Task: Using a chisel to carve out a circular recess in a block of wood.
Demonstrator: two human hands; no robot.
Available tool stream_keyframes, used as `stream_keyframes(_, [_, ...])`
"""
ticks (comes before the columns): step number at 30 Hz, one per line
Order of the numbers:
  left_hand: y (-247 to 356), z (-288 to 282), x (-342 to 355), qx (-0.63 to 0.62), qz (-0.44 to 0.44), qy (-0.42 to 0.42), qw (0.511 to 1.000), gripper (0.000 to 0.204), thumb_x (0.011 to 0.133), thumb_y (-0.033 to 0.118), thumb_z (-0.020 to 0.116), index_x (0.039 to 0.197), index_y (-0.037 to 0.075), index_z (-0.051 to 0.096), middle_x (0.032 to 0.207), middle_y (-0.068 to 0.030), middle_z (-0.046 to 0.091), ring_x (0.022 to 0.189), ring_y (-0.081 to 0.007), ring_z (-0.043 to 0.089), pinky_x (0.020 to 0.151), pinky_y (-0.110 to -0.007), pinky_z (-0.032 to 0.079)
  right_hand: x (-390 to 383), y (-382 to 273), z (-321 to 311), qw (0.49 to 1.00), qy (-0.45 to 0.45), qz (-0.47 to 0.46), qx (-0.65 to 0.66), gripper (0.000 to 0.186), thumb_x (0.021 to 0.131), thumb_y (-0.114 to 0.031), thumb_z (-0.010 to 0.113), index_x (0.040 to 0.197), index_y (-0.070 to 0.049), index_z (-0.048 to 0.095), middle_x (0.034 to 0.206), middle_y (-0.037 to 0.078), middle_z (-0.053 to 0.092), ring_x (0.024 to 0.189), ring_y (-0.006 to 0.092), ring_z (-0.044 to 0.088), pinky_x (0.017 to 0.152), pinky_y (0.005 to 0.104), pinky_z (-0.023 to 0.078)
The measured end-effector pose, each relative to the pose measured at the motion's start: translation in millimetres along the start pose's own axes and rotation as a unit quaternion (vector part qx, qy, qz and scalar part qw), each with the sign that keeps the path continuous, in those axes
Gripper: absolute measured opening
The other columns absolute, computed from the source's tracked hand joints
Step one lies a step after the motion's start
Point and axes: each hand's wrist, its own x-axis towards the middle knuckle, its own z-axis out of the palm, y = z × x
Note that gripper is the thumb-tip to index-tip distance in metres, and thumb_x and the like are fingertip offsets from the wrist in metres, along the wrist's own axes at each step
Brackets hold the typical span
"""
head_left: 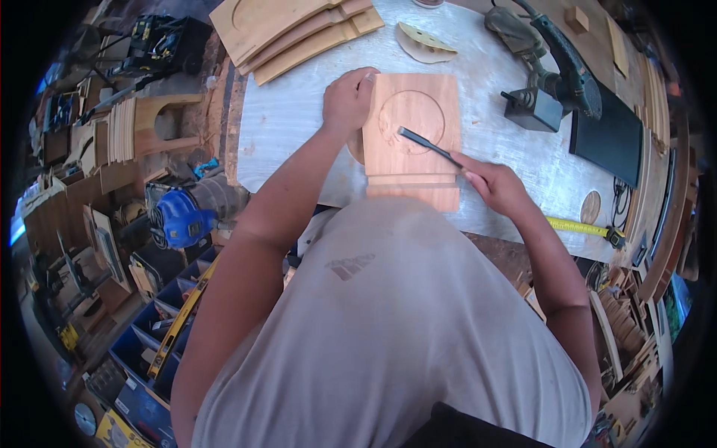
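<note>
A light wooden board [414, 162] lies on the worktable in front of me, its near end by my shirt. A shallow round recess is cut in it, with pale shavings at the recess's left side, and a straight groove crosses its near end. My left hand [349, 102] grips the board's upper left edge; some fingers are hidden. In my closed right hand [499, 185] is a chisel [429, 145], held low at the board's right side. The chisel slants up and left over the recess, its tip near the shavings.
Several stacked wooden boards [299, 33] lie at the far left of the worktable [291, 112]. Beyond my board is a sanding disc [426, 42]. A corded power tool [571, 67] and a tape measure [582, 226] are at right. A blue-topped machine [179, 216] stands left.
</note>
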Motion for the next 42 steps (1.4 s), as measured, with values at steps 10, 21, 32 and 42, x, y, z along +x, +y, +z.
stream_keyframes(10, [0.0,1.1,-0.6,0.000,0.014,0.006,1.000,0.026,0.101,0.021,0.053,0.111,0.012,0.075,0.107,-0.0142,0.074,0.099,-0.0345,0.070,0.090,-0.043,0.053,2.0,-21.6,19.3,0.996,0.034,0.081,0.017,0.043,0.104,-0.026,0.055,0.147,-0.031,0.055,0.099,0.018,0.073,0.087,0.0395,0.070,0.078,0.0461,0.056])
stream_keyframes(21, [-3.4,1.7,0.0,-0.009,0.030,0.001,1.000,0.025,0.100,0.023,0.055,0.110,0.012,0.075,0.104,-0.0162,0.074,0.093,-0.0357,0.071,0.085,-0.043,0.055,15.6,-51.2,16.2,0.991,0.062,0.121,-0.011,0.043,0.103,-0.029,0.055,0.146,-0.032,0.055,0.090,0.020,0.072,0.081,0.0408,0.070,0.075,0.0480,0.055])
stream_keyframes(32, [3.2,2.8,-15.4,-0.022,-0.088,0.160,0.983,0.025,0.104,0.025,0.052,0.103,0.003,0.064,0.098,-0.0218,0.072,0.094,-0.0413,0.068,0.085,-0.046,0.052,-35.8,-31.5,34.3,0.981,0.141,0.111,0.070,0.051,0.102,-0.025,0.058,0.152,-0.022,0.049,0.096,0.025,0.072,0.088,0.0437,0.070,0.079,0.0484,0.055])
stream_keyframes(42, [-3.8,-62.4,-77.7,0.118,-0.139,-0.099,0.978,0.029,0.102,0.032,0.058,0.104,0.003,0.059,0.094,-0.0203,0.072,0.092,-0.0370,0.070,0.082,-0.046,0.052,-49.1,-37.2,48.8,0.994,0.055,0.067,0.064,0.045,0.103,-0.023,0.055,0.147,-0.026,0.055,0.097,0.022,0.072,0.089,0.0393,0.070,0.082,0.0454,0.054])
